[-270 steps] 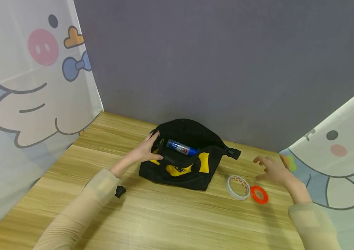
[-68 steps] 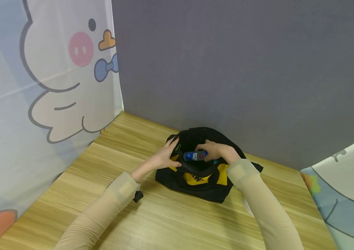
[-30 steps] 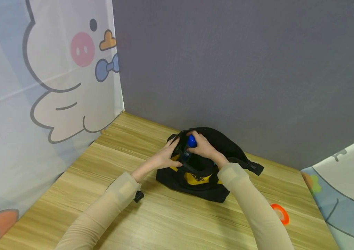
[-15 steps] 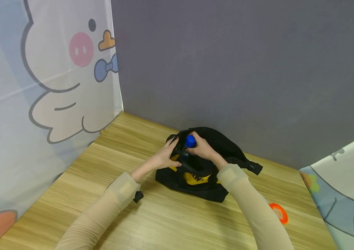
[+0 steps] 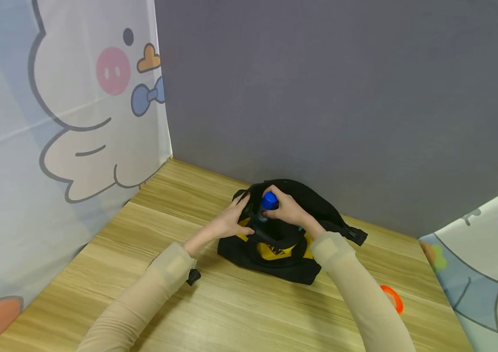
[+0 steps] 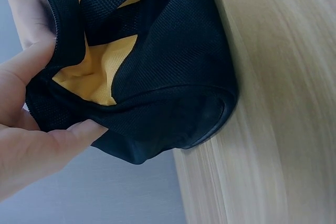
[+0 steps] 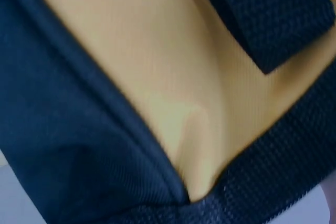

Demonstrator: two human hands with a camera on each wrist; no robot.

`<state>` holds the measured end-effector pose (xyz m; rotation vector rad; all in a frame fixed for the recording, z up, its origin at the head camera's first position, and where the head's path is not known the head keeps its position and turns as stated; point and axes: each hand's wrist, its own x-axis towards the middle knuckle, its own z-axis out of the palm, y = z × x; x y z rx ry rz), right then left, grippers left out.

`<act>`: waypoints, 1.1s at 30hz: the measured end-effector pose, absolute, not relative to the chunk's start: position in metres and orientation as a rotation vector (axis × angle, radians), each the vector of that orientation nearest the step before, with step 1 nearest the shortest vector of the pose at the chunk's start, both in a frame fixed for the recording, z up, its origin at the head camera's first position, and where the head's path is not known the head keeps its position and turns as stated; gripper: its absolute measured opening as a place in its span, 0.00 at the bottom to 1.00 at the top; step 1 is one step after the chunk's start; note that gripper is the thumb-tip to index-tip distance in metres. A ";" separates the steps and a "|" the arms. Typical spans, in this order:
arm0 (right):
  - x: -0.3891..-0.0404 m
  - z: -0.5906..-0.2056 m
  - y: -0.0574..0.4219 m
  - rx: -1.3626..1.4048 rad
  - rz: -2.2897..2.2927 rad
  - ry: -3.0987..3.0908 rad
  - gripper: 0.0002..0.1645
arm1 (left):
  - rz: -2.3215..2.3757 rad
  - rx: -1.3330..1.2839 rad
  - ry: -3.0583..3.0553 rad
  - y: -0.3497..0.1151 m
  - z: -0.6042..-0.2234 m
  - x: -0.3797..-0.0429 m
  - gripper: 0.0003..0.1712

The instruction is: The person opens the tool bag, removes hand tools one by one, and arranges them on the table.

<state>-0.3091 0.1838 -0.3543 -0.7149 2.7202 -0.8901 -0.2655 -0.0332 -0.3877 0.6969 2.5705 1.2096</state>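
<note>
A black and yellow fabric bag (image 5: 270,261) stands unzipped on the wooden table. My left hand (image 5: 227,222) grips its left rim; in the left wrist view the thumb (image 6: 79,136) presses on the outer cloth. Inside the opening my right hand (image 5: 289,210) holds a blue-capped tube (image 5: 269,200), which stands roughly upright, cap up. The tube's lower part is in shadow within the bag. The right wrist view holds only the bag's yellow panel (image 7: 152,61) and black trim close up; neither the tube nor the right fingers can be made out there.
An orange-red tape roll (image 5: 393,298) lies at the right, partly behind my right sleeve. A small black piece (image 5: 193,277) lies beside my left sleeve. A grey wall (image 5: 301,98) rises behind the bag, and printed cloths flank the table.
My right hand came from the table's right side into the bag, took hold of the tube and turned it from lying to upright. In the last second hardly anything moves.
</note>
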 end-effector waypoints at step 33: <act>-0.259 -0.249 0.227 -0.735 -0.968 2.669 0.29 | 1.164 0.686 2.582 -0.032 -0.386 -0.266 0.59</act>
